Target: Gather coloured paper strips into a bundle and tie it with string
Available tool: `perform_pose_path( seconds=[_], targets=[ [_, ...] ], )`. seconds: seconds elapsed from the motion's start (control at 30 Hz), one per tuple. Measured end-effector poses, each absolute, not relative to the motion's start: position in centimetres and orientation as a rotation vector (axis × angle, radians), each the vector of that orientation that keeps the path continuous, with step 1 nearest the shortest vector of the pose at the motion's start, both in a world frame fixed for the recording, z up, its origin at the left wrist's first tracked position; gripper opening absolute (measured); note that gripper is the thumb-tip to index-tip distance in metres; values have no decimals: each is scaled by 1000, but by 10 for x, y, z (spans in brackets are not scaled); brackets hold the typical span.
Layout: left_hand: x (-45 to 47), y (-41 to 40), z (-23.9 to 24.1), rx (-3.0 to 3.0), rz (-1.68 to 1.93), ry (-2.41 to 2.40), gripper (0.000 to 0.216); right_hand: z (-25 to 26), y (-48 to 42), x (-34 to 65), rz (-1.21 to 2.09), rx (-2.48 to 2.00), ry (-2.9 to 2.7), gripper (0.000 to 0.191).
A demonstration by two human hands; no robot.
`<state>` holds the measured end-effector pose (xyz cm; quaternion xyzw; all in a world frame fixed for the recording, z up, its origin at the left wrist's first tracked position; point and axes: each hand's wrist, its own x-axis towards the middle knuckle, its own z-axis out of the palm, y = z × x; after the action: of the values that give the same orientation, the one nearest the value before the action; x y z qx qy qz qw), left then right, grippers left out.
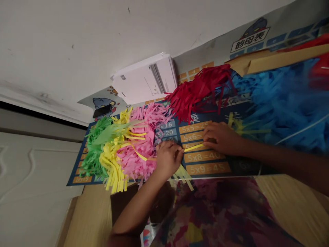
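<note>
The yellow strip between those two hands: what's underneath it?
Under the yellow strip is the printed mat, where an orange row shows around it. The strip hides part of that row's writing. What lies beneath the left hand and right hand is covered.

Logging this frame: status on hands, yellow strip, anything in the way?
Left hand and right hand pinching yellow strip. Strip straight, span between hands uncovered. Pink fringe close beside left hand; no visible obstruction.

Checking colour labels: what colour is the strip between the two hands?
Yellow; the strip shows best in the head view, between left hand and right hand.
</note>
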<state>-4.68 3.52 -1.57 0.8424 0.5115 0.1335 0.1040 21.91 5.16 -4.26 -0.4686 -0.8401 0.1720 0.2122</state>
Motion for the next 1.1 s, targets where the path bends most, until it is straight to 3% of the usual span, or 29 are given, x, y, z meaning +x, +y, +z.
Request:
perform_pose_path(
  seconds=[0.1, 0.17, 0.4, 0.63, 0.7, 0.83, 0.9, 1.1],
  targets=[
    [-41, 37, -12, 2567, 327, 1517, 4, -30, 51, 212, 437, -1397, -2391, 7],
    [-38, 36, -10, 2738, 323, 1374, 10, -22, 48, 205, 331, -1345, -2475, 3],
    [-22, 27, -13, 3111, 391, 1119, 13, -32, 46, 191, -37, -818, -2749, 25],
    [-17, 30, -8, 3158, 679, 1142, 7, -16, 35, 182, -67, -1032, -2625, 30],
    [-21, 24, 7, 3131, 852, 1108, 7, 3, 25, 182, 102, -1130, -2481, 29],
    [-27, 5, 40, 3069, 1178, 914, 14, 37, 10, 187, 1123, -1145, -2001, 25],
    [-25, -3, 52, 2998, 1281, 862, 15, 45, 5, 190, 1454, -1106, -1747, 26],
    [0, -20, 45, 2412, 1431, 951, 6, 29, -25, 179, 1426, -993, -1198, 30]
  ],
)
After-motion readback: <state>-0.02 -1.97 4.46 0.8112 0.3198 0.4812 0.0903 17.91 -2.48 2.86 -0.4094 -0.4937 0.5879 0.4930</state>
